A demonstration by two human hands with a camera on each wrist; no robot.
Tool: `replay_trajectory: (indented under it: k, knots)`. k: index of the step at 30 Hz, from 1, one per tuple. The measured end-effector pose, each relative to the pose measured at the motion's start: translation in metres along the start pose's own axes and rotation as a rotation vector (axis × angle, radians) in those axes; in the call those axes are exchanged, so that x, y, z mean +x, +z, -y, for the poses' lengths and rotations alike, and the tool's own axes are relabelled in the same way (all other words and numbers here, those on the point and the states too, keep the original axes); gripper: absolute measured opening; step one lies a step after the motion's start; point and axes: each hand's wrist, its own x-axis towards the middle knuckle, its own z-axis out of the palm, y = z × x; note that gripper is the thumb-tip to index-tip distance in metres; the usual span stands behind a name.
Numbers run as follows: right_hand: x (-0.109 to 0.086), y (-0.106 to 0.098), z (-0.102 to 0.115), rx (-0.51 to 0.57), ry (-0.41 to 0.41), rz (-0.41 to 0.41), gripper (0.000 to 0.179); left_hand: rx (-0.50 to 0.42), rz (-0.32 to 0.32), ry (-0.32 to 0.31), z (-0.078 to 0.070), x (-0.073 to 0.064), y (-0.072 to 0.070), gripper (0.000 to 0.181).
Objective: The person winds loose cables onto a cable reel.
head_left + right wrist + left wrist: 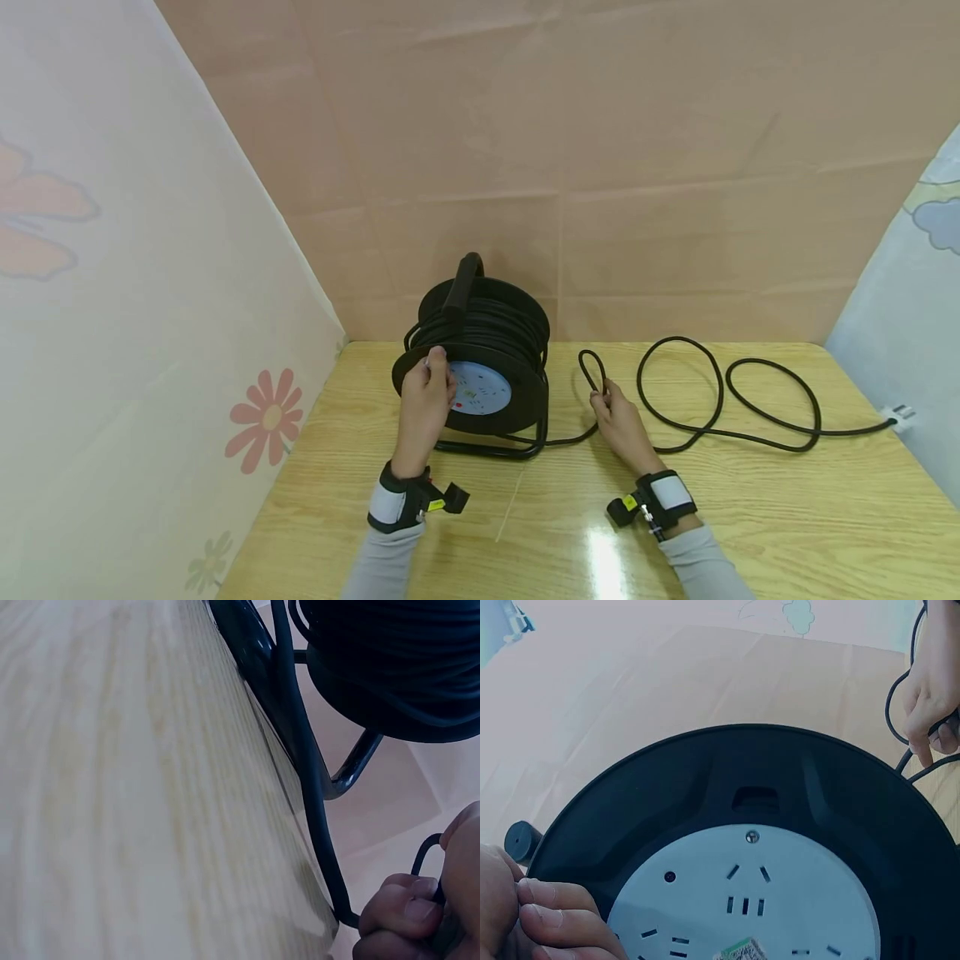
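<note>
A black cable reel stands on the table, wound with black cable and with a pale blue socket panel on its front. My left hand is at the upper left of the front disc, fingers curled against it; the exact part it grips is hidden behind the fingers. To the right of the reel, my right hand holds the loose black cable, and a small loop rises above the fingers. In the right wrist view, the curled fingers close round this cable, which runs from there toward the reel.
More cable lies in wide loops to the right, ending in a white plug at the table's right edge. The reel's carrying handle and tube frame stick out. Behind the wooden table hangs a brown backdrop.
</note>
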Motion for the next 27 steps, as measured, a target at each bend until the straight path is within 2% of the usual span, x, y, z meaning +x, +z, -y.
replay_trajectory:
  k: [10, 20, 27]
  knots:
    - [0.0, -0.001, 0.0, 0.025, 0.015, 0.003, 0.066, -0.004, 0.005, 0.037, -0.003, -0.001, 0.01, 0.057]
    - [0.0, 0.0, -0.003, 0.033, 0.013, -0.01, 0.063, -0.04, 0.013, 0.037, -0.005, -0.003, 0.019, 0.057]
    - [0.001, 0.0, -0.003, 0.033, 0.029, -0.003, 0.061, -0.018, 0.036, 0.078, -0.009, -0.004, 0.028, 0.057]
